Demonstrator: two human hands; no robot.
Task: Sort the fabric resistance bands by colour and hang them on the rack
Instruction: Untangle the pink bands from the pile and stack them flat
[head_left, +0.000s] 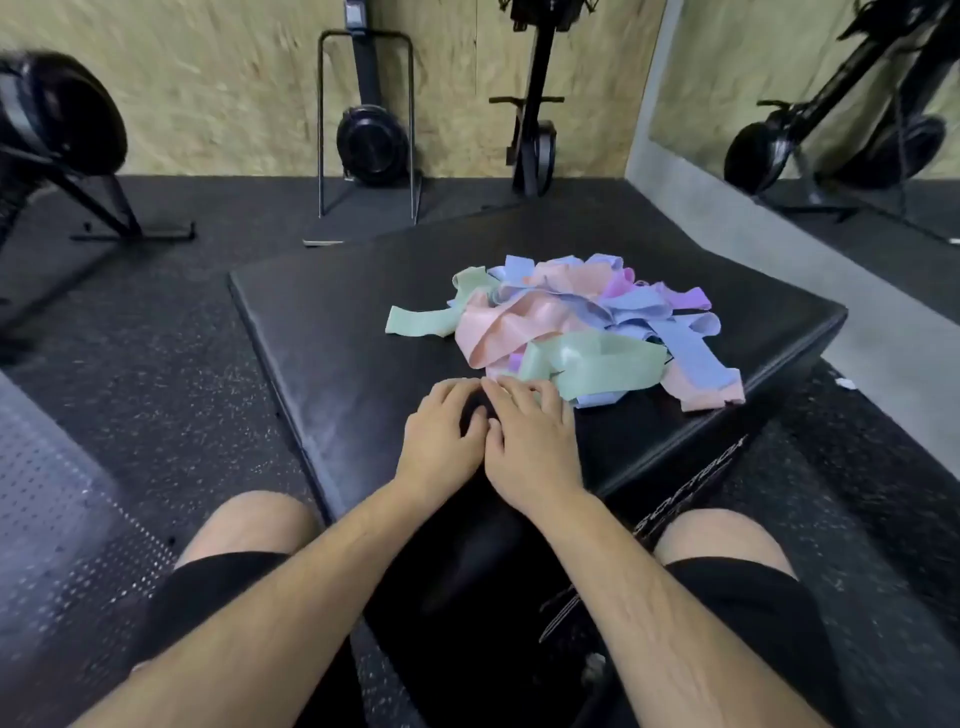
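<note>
Bands (566, 322): one tangled pile on black box (337, 332); four colours (green, pink, blue, purple), number untellable. Left hand (441, 439): fingers loosely curled, on box. Right hand (530, 441): fingers touch green band (602, 358), grip unclear. Two upright rowers (371, 137) at the back wall.

Dim, even light falls from overhead, leaving a dull sheen on the black box top (332, 332); shadows are soft and faint. Motion blur smears the far wall (208, 88) and the black machine (57, 114) at far left. Straight lines bow towards the edges. The pale bands (561, 322) look slightly soft.
</note>
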